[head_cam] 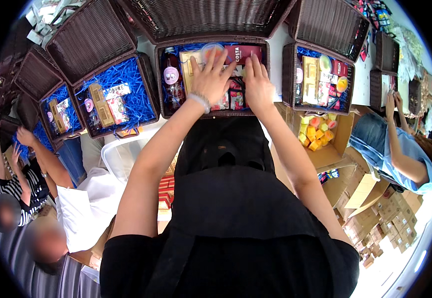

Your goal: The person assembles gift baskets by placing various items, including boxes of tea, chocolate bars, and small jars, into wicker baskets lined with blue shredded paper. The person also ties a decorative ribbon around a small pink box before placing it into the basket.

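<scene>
An open dark brown wicker hamper (159,80) lies before me, its lid tilted back. My left hand (211,80) is spread over a gold box (187,72) and a round clear-lidded cup (207,50) near the hamper's middle. My right hand (259,85) rests with its fingers close together at the lower edge of a dark red Costa box (244,53); what lies under those fingers is hidden. A dark bottle with a pink round label (171,75) stays at the left end. Small printed packets (237,97) lie between my wrists, and blue paper shreds show around the contents.
Filled wicker hampers stand to the left (152,89) and right (287,80). A cardboard box of yellow and orange cups (328,158) is below right, a clear plastic tub (117,149) below left. Other people work at both sides; cartons (398,219) are stacked at the lower right.
</scene>
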Motion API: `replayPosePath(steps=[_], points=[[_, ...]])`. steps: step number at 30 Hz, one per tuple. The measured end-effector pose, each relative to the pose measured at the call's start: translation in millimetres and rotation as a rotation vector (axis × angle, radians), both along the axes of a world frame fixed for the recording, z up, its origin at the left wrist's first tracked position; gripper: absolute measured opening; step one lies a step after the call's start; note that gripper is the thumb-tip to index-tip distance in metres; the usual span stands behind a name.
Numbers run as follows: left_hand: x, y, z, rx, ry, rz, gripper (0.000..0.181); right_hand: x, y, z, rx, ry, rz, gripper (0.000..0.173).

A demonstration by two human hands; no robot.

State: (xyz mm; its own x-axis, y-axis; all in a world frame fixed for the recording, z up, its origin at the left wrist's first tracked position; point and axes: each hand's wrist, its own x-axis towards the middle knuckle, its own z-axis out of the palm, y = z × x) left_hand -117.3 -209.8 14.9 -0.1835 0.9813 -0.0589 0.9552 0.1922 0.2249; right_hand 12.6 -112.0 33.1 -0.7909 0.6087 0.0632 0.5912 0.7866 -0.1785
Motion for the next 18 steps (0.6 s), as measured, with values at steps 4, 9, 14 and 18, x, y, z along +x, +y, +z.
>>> replayPosePath(steps=[4, 9, 14, 18], points=[[3, -12, -8, 0.073, 0.038, -0.107, 0.045, -15, 14, 10, 0.13, -0.287, 0.146, 0.023], [-1, -10, -3, -0.029, 0.111, -0.175, 0.045, -7, 7, -15, 0.163, -0.355, 0.201, 0.027], [-9, -21, -5, -0.018, -0.046, -0.157, 0.054, -6, -1, 0, -0.202, -0.373, 0.128, 0.067], [-11, -12, 23, -0.088, -0.076, -0.149, 0.051, -8, -8, 0, -0.243, -0.271, 0.041, 0.062]])
